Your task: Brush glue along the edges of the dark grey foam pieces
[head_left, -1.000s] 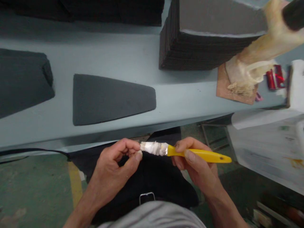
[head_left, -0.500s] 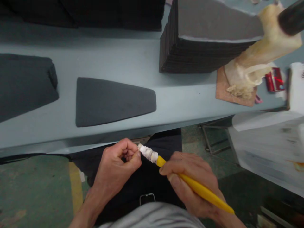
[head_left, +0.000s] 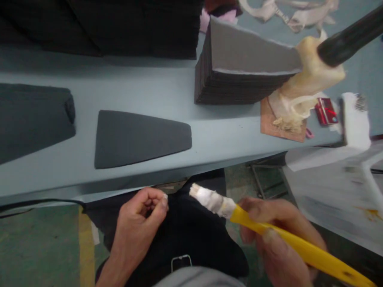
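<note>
From where I stand, nearest is the right hand (head_left: 284,262), its grip clamped on the yellow handle of a brush (head_left: 305,249), whose white-wrapped head points up and leftward over the person's lap. The left hand (head_left: 139,219) sits just apart from that head, thumb and forefinger together; whether they pinch anything I can't tell. Beyond, on the tabletop (head_left: 143,87), one dark tapered panel (head_left: 140,139) lies flat near the edge. Farther back stands a thick stack of panels (head_left: 251,56), with a pale container (head_left: 317,71) beside it.
</note>
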Available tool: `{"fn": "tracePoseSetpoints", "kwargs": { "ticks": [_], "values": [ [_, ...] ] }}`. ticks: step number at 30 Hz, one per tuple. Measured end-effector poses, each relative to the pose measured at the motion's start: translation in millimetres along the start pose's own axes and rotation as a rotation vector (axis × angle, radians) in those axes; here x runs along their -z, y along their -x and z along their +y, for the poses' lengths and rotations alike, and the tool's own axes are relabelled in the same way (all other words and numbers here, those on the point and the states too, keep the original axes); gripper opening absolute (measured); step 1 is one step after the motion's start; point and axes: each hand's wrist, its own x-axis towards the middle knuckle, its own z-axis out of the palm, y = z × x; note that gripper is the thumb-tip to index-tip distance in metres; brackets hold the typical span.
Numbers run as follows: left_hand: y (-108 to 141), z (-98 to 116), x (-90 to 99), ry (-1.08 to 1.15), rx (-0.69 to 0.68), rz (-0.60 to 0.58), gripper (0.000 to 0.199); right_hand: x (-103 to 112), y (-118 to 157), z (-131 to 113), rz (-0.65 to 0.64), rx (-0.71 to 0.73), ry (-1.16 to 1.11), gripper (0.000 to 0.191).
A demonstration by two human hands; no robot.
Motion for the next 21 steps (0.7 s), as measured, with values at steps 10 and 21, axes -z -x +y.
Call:
{"fn": "tracePoseSetpoints", "kwargs": {
  "ticks": [10, 21],
  "values": [
    [3.6, 20.8, -0.5, 0.126, 0.02, -0.135, 0.024, -28.1, -19.0, 48.5, -0.014, -0.284, -0.442, 0.018],
    [2.7, 17.8, -0.1, 0.115, 0.043, -0.201, 0.029, -29.8, -27.3, 48.5, -0.077, -0.246, -0.496, 0.012]
  ]
}}
